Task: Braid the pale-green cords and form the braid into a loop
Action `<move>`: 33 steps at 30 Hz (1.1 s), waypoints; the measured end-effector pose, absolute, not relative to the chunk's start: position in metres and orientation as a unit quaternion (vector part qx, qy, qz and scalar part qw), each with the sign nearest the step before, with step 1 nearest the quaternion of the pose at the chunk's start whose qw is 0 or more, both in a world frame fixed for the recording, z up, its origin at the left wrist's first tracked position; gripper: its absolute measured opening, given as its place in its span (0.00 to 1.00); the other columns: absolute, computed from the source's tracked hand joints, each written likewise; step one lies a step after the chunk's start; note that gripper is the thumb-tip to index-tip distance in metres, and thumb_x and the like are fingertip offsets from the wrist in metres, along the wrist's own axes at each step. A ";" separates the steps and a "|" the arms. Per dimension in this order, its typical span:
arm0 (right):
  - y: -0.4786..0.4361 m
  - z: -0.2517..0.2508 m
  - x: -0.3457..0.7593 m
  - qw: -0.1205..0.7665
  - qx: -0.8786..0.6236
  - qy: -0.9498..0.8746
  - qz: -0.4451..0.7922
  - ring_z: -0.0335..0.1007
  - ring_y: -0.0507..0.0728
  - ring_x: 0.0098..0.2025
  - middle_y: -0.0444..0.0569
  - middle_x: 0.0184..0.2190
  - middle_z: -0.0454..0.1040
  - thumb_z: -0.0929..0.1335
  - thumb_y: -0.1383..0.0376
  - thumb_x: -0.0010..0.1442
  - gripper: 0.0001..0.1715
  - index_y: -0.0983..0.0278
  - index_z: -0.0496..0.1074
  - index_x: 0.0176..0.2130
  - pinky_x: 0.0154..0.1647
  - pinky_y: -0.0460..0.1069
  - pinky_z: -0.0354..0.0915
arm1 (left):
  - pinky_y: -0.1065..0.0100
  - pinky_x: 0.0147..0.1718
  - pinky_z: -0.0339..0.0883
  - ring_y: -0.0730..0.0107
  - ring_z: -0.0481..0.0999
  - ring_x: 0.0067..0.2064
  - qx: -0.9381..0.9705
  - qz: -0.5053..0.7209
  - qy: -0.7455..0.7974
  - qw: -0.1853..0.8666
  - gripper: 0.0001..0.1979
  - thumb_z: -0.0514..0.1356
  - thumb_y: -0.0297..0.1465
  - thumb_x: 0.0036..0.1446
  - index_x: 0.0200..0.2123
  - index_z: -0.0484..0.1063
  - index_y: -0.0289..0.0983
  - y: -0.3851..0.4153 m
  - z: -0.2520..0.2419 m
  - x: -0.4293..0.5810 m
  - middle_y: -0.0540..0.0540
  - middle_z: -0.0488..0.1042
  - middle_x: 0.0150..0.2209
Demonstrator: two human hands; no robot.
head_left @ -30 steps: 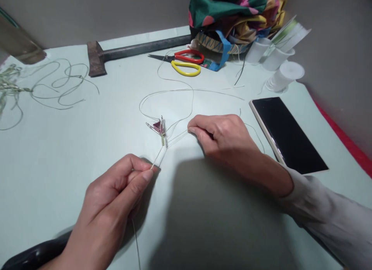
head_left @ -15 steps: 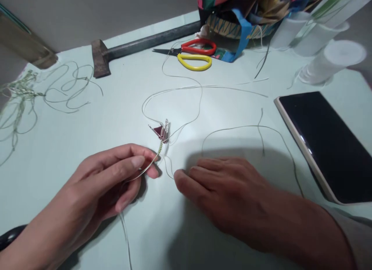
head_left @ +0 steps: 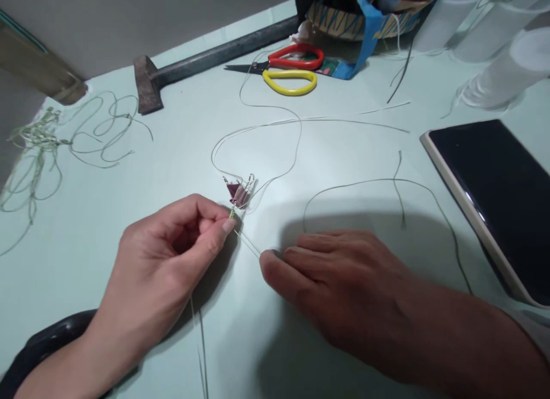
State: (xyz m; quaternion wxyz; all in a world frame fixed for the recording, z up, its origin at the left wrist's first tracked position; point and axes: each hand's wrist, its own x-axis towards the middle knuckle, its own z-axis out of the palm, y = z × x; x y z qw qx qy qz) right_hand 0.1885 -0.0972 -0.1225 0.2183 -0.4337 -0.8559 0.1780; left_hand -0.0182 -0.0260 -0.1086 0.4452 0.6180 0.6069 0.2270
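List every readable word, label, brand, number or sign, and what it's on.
None: no readable text anywhere in view.
Phone: dark screen, no legible characters.
White spool: no label readable; blurred.
Scissors, hammer: no marking legible.
Maroon and green piece at the left hand: no lettering visible; very small.

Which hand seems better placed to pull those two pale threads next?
Probably the right hand: the pale threads run straight to it, while the left hand pinches the green knotted cord.
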 end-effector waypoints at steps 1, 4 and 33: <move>-0.097 -0.123 0.188 0.219 -0.433 -0.856 0.180 0.57 0.50 0.22 0.39 0.23 0.68 0.65 0.82 0.56 0.15 0.62 0.64 0.30 0.23 0.51 0.48 | 0.72 0.21 0.54 0.73 0.62 0.25 0.637 0.231 0.603 0.422 0.08 0.69 0.39 0.52 0.28 0.79 0.41 -0.027 -0.108 -0.016 0.49 0.69 0.24; -0.096 -0.124 0.188 0.221 -0.431 -0.856 0.182 0.57 0.50 0.22 0.39 0.23 0.68 0.66 0.81 0.55 0.15 0.62 0.64 0.31 0.23 0.51 0.48 | 0.73 0.21 0.56 0.73 0.62 0.24 0.657 0.238 0.598 0.393 0.07 0.67 0.36 0.53 0.26 0.79 0.41 -0.029 -0.106 -0.012 0.49 0.69 0.23; -0.095 -0.129 0.179 0.092 -0.471 -0.873 0.090 0.49 0.53 0.24 0.41 0.24 0.67 0.62 0.80 0.53 0.18 0.60 0.67 0.39 0.24 0.51 0.39 | 0.67 0.27 0.51 0.72 0.57 0.25 0.736 0.233 0.549 0.320 0.09 0.60 0.35 0.60 0.28 0.72 0.39 -0.028 -0.110 -0.005 0.56 0.57 0.19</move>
